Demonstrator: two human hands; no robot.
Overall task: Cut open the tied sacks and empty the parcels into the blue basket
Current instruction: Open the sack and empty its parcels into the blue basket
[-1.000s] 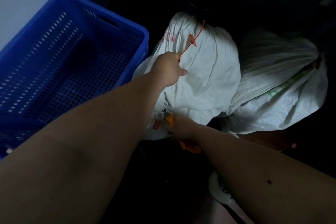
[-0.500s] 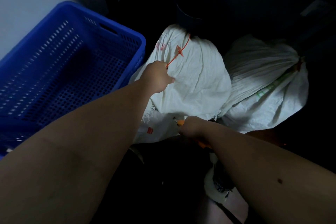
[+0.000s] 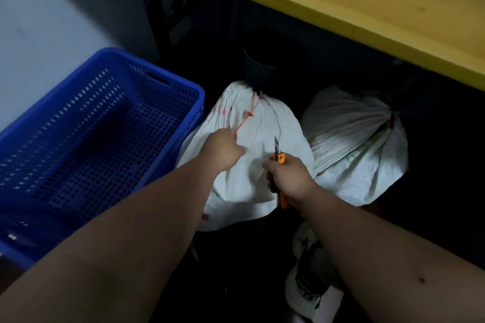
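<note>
A white woven sack (image 3: 278,123) lies on the dark floor, its neck tied with a red zip tie (image 3: 249,114). My left hand (image 3: 223,149) grips the loose end of that tie over the sack. My right hand (image 3: 288,178) grips an orange utility knife (image 3: 280,158), blade out and pointing up toward the sack's neck. A second tied white sack (image 3: 362,139) lies to the right. The blue basket (image 3: 168,86) stands to the left, touching the first sack.
A yellow tabletop (image 3: 367,2) overhangs the sacks at the top right. A dark round container (image 3: 258,71) stands behind the first sack's neck. A white and black shoe (image 3: 307,286) is near the bottom. Grey wall on the left.
My right hand has risen from under the sack's lower edge onto the sack, bringing the knife up with its blade showing. The view tilted up, revealing the yellow tabletop.
</note>
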